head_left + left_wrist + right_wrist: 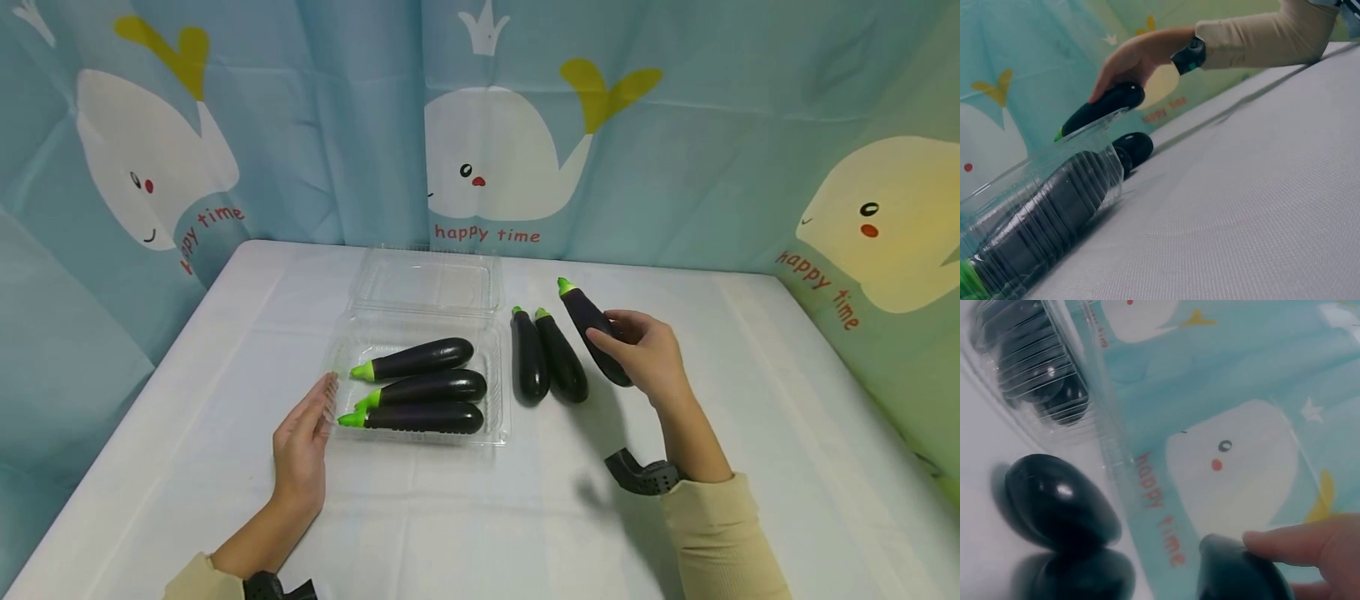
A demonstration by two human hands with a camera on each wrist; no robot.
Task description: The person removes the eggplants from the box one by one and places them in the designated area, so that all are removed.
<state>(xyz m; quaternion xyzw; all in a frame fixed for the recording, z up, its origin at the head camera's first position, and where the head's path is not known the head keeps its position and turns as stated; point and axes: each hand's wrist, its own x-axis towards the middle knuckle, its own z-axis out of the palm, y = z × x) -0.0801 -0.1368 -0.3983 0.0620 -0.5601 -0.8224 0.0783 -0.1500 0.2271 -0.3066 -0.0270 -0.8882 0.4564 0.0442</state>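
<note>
My right hand (pixel 643 354) grips a dark purple eggplant (pixel 588 329) with a green stem, held tilted above the table. In the left wrist view the same eggplant (pixel 1102 110) shows past the rim of the box. My left hand (pixel 302 446) rests with extended fingers against the left side of a clear plastic clamshell box (pixel 495 417). Inside the box lie three eggplants (pixel 423 358), side by side, stems to the left. Two more eggplants (pixel 531 358) lie on the table between the box and my right hand.
The box's hinged lid (pixel 427 282) lies folded back toward the far edge. A white cloth covers the table (pixel 420 517). Behind it hangs a blue curtain (pixel 360 125) printed with whales. Both wrists wear black bands (pixel 645 475).
</note>
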